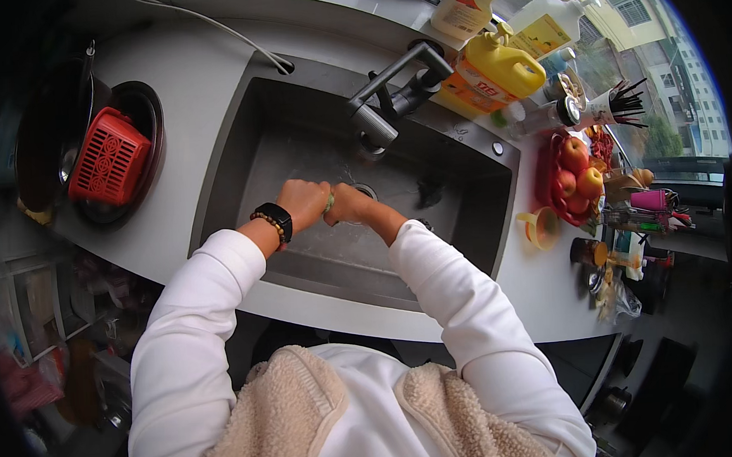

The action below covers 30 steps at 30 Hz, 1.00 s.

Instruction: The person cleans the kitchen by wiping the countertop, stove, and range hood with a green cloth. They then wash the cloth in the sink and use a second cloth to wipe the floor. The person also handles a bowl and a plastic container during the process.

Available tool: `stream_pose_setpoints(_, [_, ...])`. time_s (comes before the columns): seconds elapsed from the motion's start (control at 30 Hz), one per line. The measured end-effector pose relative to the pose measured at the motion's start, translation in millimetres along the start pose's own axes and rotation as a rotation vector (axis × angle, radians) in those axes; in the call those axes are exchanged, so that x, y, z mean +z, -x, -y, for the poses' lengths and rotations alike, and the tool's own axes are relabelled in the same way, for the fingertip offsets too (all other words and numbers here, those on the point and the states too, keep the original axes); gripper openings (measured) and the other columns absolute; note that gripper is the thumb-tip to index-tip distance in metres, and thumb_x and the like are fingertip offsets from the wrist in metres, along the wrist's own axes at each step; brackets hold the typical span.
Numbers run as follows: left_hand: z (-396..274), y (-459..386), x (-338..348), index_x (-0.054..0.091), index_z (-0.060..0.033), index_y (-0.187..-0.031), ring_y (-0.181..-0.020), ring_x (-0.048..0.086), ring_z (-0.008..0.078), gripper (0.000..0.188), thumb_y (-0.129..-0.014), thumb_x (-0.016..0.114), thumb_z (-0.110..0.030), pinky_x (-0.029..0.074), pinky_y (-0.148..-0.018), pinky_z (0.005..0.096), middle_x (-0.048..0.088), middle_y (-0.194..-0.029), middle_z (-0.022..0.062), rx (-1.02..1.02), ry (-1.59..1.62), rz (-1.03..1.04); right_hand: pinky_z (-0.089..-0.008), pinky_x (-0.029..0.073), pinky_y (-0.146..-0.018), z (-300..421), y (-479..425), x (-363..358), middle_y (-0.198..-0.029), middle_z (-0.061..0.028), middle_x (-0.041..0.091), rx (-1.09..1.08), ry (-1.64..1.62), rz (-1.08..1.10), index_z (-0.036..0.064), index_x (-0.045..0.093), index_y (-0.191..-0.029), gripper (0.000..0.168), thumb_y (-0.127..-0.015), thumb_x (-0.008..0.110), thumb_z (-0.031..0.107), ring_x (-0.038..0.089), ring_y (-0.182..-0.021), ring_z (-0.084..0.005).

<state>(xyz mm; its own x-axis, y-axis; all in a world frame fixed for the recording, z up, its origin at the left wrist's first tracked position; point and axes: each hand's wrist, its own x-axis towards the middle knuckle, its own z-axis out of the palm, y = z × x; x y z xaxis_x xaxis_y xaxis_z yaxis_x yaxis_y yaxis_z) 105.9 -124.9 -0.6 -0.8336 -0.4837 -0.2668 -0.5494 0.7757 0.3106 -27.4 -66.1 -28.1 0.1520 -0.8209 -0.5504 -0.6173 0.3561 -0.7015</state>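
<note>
Over the basin of a dark grey kitchen sink, both fists meet knuckle to knuckle. My left hand, with a black band and a beaded bracelet at its wrist, is closed on a small green cloth or sponge. My right hand grips the same green thing from the other side; most of it is hidden in the fingers. Just above and to the right of the hands hangs the head of the dark faucet. The metal drain shows partly behind my right hand. A dark, crumpled thing lies in the basin's right part.
A red plastic basket rests on a dark pan at left. A yellow detergent jug and other bottles stand behind the faucet. At right are a red tray of apples, a yellowish cup and a dark jar with an orange lid.
</note>
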Motion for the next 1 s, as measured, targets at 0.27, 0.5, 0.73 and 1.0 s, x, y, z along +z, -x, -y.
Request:
stream_pose_setpoints(0.27, [7, 35, 18, 0.044, -0.0169, -0.118, -0.096, 0.053, 0.0259, 0.053, -0.069, 0.066, -0.012, 0.043, -0.073, 0.036, 0.045, -0.109, 0.0086, 0.322, 0.057, -0.317, -0.0222, 0.028, -0.043, -8, 43, 26, -0.06, 0.0019, 0.045, 0.203, -1.08, 0.36, 0.007, 0.056, -0.083, 0.012, -0.078, 0.064, 0.015, 0.036, -0.046, -0.0064])
stream_pose_setpoints(0.5, [5, 53, 35, 0.042, -0.0095, -0.123, -0.088, 0.058, 0.0241, 0.055, -0.077, 0.068, -0.026, 0.047, -0.076, 0.0323, 0.052, -0.109, 0.0083, -0.308, 1.133, 0.016, -0.0217, 0.043, -0.064, -20, 52, 19, -0.084, -0.0007, 0.058, 0.071, -1.149, -0.245, 0.008, 0.051, -0.116, 0.034, -0.086, 0.056, 0.021, 0.053, -0.07, -0.0075])
stream_pose_setpoints(0.73, [10, 51, 21, 0.045, -0.008, -0.123, -0.107, 0.051, 0.0197, 0.043, -0.089, 0.051, -0.031, 0.042, -0.09, 0.0362, 0.054, -0.115, 0.0084, -0.435, 2.013, 0.103, -0.0278, 0.043, -0.077, -10, 63, 24, -0.106, -0.004, 0.057, 0.098, -1.063, -0.302, 0.006, 0.049, -0.122, 0.044, -0.086, 0.056, 0.032, 0.053, -0.092, -0.0115])
stream_pose_setpoints(1.0, [4, 39, 8, 0.041, -0.0087, -0.124, -0.106, 0.051, 0.0207, 0.043, -0.083, 0.054, -0.005, 0.042, -0.093, 0.0355, 0.051, -0.115, 0.008, -0.29, 2.118, -0.048, -0.0223, 0.042, -0.069, 0, 50, 14, -0.096, -0.002, 0.06, -0.105, -0.787, -0.509, 0.003, 0.054, -0.11, 0.027, -0.087, 0.056, 0.016, 0.053, -0.08, -0.0073])
